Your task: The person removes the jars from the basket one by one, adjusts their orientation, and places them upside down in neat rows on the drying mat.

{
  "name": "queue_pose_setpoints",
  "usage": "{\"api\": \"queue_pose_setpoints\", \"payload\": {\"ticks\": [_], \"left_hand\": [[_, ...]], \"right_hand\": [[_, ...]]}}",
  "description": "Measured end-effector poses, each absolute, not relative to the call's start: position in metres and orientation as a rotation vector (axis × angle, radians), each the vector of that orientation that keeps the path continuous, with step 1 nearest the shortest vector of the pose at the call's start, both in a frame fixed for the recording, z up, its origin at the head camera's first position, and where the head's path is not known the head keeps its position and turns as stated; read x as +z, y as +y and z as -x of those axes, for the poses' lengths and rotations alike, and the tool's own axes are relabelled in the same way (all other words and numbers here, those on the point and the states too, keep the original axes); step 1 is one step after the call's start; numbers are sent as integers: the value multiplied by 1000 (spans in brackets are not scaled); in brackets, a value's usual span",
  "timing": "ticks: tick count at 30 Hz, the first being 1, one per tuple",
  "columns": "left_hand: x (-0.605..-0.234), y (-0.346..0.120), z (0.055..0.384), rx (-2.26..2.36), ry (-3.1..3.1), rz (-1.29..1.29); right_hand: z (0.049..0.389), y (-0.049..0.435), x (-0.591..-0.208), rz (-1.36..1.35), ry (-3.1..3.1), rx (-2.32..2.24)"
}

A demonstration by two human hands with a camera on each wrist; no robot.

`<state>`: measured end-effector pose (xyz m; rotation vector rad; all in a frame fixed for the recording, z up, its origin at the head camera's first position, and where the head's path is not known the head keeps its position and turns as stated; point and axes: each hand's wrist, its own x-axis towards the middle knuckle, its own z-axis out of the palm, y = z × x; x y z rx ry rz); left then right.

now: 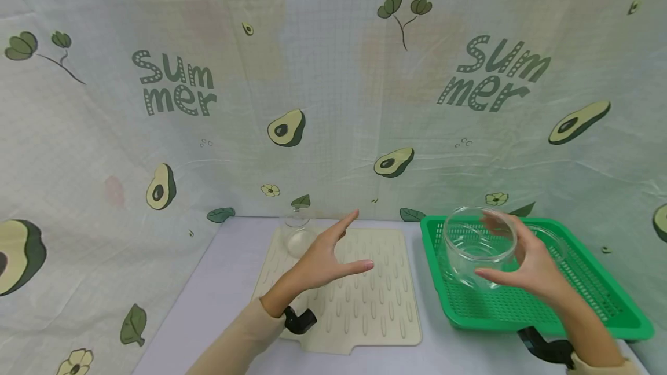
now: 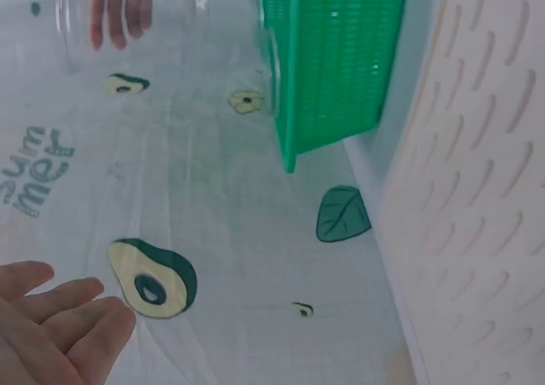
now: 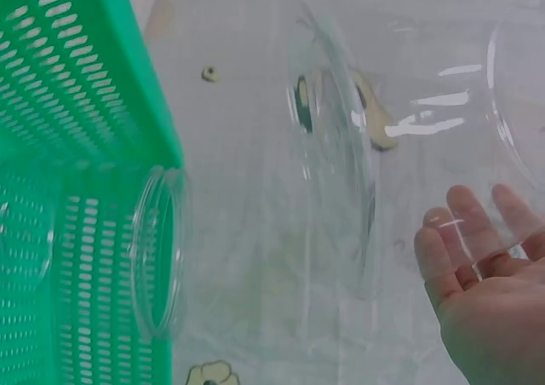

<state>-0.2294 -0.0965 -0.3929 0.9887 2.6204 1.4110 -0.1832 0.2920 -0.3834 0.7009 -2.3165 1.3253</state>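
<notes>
A large clear round glass bowl (image 1: 455, 250) is held up over the green basket (image 1: 435, 288). My right hand (image 1: 528, 262) grips its right side, thumb in front and fingers around the far side; the fingers show through the glass in the right wrist view. My left hand (image 1: 323, 262) hovers over the beige ridged mat (image 1: 365, 305), fingers spread, thumb pointing right, holding nothing. Just behind it, at the mat's back left corner, stands a small clear glass vessel (image 1: 297, 233). Another clear glass container (image 3: 157, 257) sits inside the basket.
The mat and basket stand side by side on a pale tabletop (image 1: 219, 282). Close behind the table hangs a pale cloth (image 1: 333, 132) printed with avocados and leaves. The basket's raised rim lies below the held bowl.
</notes>
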Motion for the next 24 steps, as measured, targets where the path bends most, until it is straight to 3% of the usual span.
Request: {"api": "queue_pose_setpoints", "payload": {"ticks": [12, 24], "left_hand": [[-365, -56, 220, 1442, 2627, -1148], [-358, -32, 221, 1334, 2788, -1275]], "right_hand": [[187, 245, -381, -599, -2346, 1145], [194, 211, -385, -683, -2306, 1015]]}}
